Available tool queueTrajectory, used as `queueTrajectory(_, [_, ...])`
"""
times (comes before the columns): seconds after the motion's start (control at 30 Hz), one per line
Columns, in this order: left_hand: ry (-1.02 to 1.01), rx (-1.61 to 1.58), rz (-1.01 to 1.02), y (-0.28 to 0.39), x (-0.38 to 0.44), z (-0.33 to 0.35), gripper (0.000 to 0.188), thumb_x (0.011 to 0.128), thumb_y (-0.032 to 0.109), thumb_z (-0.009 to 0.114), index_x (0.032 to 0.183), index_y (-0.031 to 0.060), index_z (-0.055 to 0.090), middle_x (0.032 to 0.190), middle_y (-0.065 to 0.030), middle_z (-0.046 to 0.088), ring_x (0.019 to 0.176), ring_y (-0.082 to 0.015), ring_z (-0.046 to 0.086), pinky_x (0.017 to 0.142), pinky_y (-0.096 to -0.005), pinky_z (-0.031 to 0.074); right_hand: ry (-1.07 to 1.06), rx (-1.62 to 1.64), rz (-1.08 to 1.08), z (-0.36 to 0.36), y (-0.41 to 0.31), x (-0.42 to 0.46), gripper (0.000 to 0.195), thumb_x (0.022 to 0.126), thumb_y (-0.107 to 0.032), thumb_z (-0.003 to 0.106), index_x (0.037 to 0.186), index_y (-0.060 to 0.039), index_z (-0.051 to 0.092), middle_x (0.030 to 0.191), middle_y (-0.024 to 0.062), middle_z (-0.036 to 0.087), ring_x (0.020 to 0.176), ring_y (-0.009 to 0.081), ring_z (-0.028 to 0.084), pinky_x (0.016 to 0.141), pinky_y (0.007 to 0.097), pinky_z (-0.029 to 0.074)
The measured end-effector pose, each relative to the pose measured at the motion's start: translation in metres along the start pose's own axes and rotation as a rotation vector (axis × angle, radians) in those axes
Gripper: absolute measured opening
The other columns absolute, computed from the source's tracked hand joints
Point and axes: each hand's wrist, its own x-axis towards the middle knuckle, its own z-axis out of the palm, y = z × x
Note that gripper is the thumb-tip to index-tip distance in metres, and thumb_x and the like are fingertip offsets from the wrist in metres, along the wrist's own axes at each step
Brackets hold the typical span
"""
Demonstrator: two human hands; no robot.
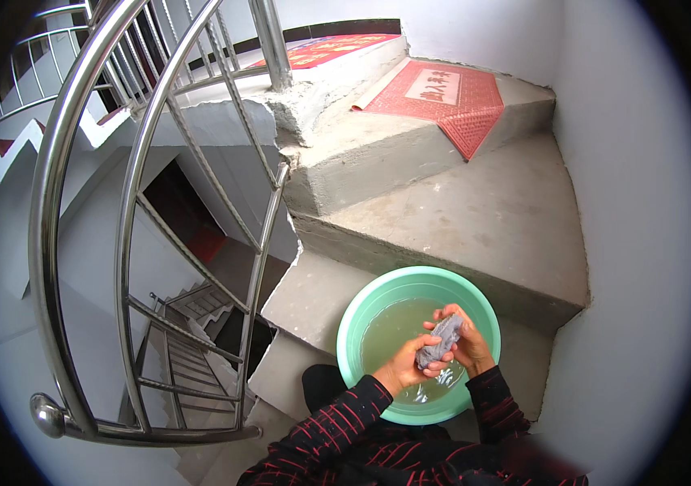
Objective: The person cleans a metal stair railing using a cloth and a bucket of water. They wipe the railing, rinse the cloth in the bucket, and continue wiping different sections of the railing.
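A bunched grey cloth (438, 345) is gripped between both my hands over a round, mint-green plastic basin (352, 340). My left hand (409, 363) holds its lower left end, thumb on top. Around the upper right end curl the fingers of my right hand (470, 341). Cloudy, yellowish water (391, 331) fills part of the basin, with bright reflections near the front. The basin stands on a concrete stair tread, close against the riser of the step above.
Concrete steps (460, 212) rise ahead, one bearing a red mat (442, 91) whose corner hangs over the edge. A stainless-steel railing (130, 200) curves along the left, beside a deep stairwell with lower flights. The white wall (624, 243) borders the right side.
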Motion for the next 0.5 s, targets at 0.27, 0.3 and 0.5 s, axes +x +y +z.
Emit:
queueTrajectory(0.27, [0.074,0.117,0.083,-0.009,-0.002,0.005,0.032,0.087,0.018,0.061,0.11,-0.0004,0.049,0.089,-0.0081,0.053,0.064,-0.0138,0.049,0.049,-0.024,0.039,0.163,-0.32,0.121,0.04,-0.022,0.021,0.021,0.094,-0.016,0.057,0.109,-0.003,0.055,0.088,0.0049,0.056,0.076,0.0127,0.059,0.067,0.0268,0.052])
queueTrajectory(0.3, [0.102,0.186,0.095,-0.007,-0.006,0.017,0.031,0.086,0.015,0.063,0.11,0.0005,0.049,0.089,-0.008,0.053,0.065,-0.0139,0.051,0.049,-0.0242,0.039,0.168,-0.351,0.148,0.041,-0.024,0.023,0.019,0.095,-0.018,0.055,0.105,-0.0028,0.056,0.081,0.0028,0.055,0.07,0.0109,0.056,0.063,0.026,0.051])
queueTrajectory(0.5, [0.396,0.708,0.089,-0.006,0.009,-0.005,0.032,0.078,0.008,0.068,0.102,0.0025,0.048,0.077,-0.0044,0.053,0.06,-0.0116,0.052,0.044,-0.0249,0.037,0.34,-0.325,0.337,0.03,-0.009,0.036,0.039,0.099,-0.038,0.048,0.075,-0.0083,0.049,0.056,-0.0024,0.04,0.045,0.0089,0.039,0.045,0.0263,0.041])
